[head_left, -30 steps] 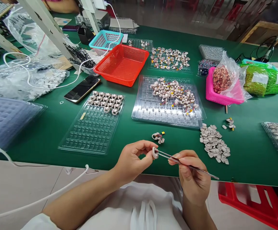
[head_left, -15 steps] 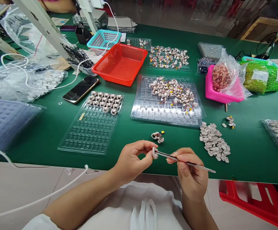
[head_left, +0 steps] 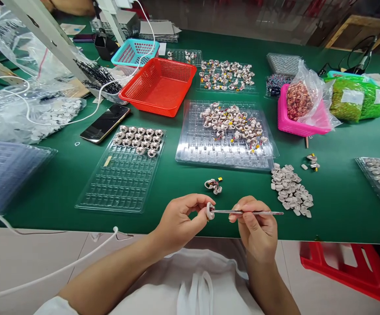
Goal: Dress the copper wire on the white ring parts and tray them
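Note:
My left hand (head_left: 185, 221) pinches a small beige ring-shaped plastic housing (head_left: 210, 211) between thumb and forefinger, just over the table's front edge. Dark red wiring shows inside it. In my right hand (head_left: 257, 225) is a pair of thin metal tweezers (head_left: 222, 211), held nearly level like a pen. Their tip reaches into the housing; what it touches inside is too small to make out. Behind my hands lies a similar part (head_left: 214, 186) with wires and a yellow tab. Small grey-beige caps (head_left: 291, 189) are heaped to the right.
A clear tray (head_left: 117, 183) with rows of housings lies left, near a phone (head_left: 105, 123). Stacked trays (head_left: 193, 148) bear loose wired parts. Behind stand a red basket (head_left: 158, 87), a blue basket (head_left: 134, 52) and a pink basket (head_left: 303, 127). A red stool (head_left: 350, 271) is below right.
The tweezers have swung from a slant to nearly level, and my right hand has shifted slightly left and up. My left hand still holds the housing. The whole view has shifted a little.

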### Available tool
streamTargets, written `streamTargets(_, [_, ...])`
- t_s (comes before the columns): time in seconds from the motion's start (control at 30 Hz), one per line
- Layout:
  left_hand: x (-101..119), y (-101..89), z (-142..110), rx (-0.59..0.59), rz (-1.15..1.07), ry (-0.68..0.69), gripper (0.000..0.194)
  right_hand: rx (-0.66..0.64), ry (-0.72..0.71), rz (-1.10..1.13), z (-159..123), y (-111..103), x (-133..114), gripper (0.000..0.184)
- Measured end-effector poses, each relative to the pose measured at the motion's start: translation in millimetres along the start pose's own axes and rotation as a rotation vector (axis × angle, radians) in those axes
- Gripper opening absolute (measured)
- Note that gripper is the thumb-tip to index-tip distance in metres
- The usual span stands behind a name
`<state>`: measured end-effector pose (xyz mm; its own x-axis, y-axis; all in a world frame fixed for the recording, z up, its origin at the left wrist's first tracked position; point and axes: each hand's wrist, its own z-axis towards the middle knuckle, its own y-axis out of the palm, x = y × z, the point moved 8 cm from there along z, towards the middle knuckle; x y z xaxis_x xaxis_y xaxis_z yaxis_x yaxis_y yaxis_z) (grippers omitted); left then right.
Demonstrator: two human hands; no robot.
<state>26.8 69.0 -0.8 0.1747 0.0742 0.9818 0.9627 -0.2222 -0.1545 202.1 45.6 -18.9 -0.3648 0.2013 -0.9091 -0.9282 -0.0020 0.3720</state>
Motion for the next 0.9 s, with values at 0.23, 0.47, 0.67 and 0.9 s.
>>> streamTargets(0.23, [1.4, -0.7, -1.4, 0.002, -0.010, 0.001, 0.012, 0.067, -0.034, -0.094, -1.2, -5.6, -9.9, 0.024])
streamTargets(0.47, [-0.2, 9.9, -1.0, -0.013, -0.148, -0.011, 0.013, -0.145, 0.026, -0.491, -7.7, 23.3, 3.7, 0.016])
streamTargets(0.67, [-2.7, 5.5, -4.0, 0.047, -0.181, -0.011, 0.014, -0.111, 0.113, -0.387, -4.4, 32.0, 12.4, 0.005])
streamTargets(0.9, [-1.3, 9.7, -7.6, 0.004, -0.162, 0.034, 0.017, -0.078, 0.146, -0.340, -3.9, 29.8, 17.8, 0.011])
